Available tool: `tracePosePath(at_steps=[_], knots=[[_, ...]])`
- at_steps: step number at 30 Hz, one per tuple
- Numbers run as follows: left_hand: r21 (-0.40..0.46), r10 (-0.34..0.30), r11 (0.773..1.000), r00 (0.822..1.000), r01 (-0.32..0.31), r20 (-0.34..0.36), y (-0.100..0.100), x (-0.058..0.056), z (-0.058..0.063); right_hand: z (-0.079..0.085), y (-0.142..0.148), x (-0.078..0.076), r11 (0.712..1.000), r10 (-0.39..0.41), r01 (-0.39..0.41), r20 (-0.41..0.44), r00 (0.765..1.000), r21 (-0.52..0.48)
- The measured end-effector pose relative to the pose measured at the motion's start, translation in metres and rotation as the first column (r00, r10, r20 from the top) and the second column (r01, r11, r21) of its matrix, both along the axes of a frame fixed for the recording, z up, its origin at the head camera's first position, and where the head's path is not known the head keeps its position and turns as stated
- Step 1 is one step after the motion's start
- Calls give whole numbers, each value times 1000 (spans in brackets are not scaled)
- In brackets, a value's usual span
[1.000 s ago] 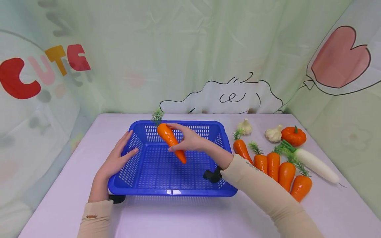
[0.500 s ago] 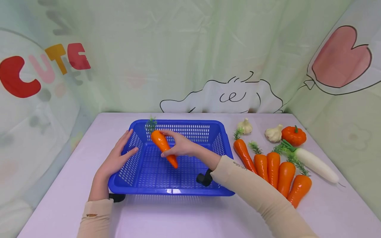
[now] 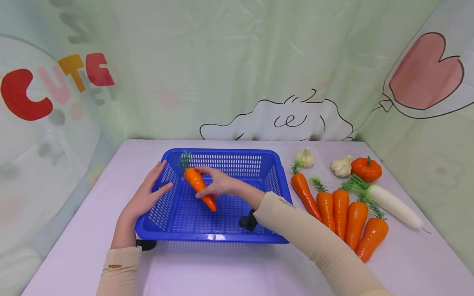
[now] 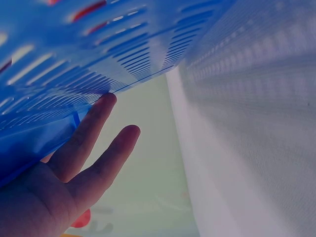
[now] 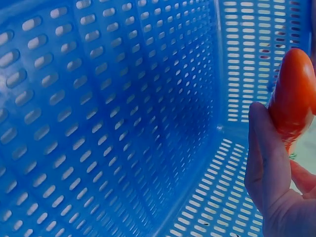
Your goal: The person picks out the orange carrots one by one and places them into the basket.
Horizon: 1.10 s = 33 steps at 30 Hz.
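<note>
In the head view an orange carrot point(image 3: 196, 181) with a feathery green top is held over the inside of a blue perforated basket point(image 3: 226, 237). My right hand point(image 3: 218, 183) pinches it between thumb and fingers, tip slanting down toward the basket's front right. In the right wrist view the carrot point(image 5: 295, 94) stands beside the hand's fingers, above the slotted basket floor. My left hand point(image 3: 142, 198) rests at the basket's left rim, thumb over the inner side, fingers straight along the outside. Two extended fingers show in the left wrist view against the slotted wall point(image 4: 133, 49).
Right of the basket lie several more carrots point(image 3: 356, 222), a white radish point(image 3: 394, 205), an orange pumpkin point(image 3: 365, 169) and two garlic bulbs point(image 3: 341, 166). The right forearm passes over the basket's right rim, close to the carrots. A patterned curtain point(image 3: 237, 74) stands behind the table.
My right hand has moved left and lower with the carrot, deeper into the basket. The left hand has stayed at the rim.
</note>
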<state>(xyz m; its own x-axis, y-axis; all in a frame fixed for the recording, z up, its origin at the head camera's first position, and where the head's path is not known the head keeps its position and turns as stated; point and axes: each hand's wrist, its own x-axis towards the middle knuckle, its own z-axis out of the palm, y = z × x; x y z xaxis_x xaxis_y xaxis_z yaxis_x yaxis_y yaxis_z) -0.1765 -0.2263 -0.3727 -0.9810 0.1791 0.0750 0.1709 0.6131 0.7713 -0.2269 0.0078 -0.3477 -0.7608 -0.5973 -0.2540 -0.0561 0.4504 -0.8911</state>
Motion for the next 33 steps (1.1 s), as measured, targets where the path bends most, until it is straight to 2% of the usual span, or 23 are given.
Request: tracePosePath(at_steps=[10,18,26,33], knots=[[-1,-13,1000,1000,13,0,0,-1,0,-11,-11,-5,998,9,-8,-5,1000,66],[2,-15,1000,1000,15,-5,0,0,1,-23,-18,-3,987,11,-7,-26,1000,160],[2,-14,1000,1000,14,-6,-1,-1,0,-23,-25,-2,983,14,-4,-53,999,183],[-2,-10,1000,1000,10,0,-1,0,-1,-21,-28,0,989,-19,14,30,999,146]])
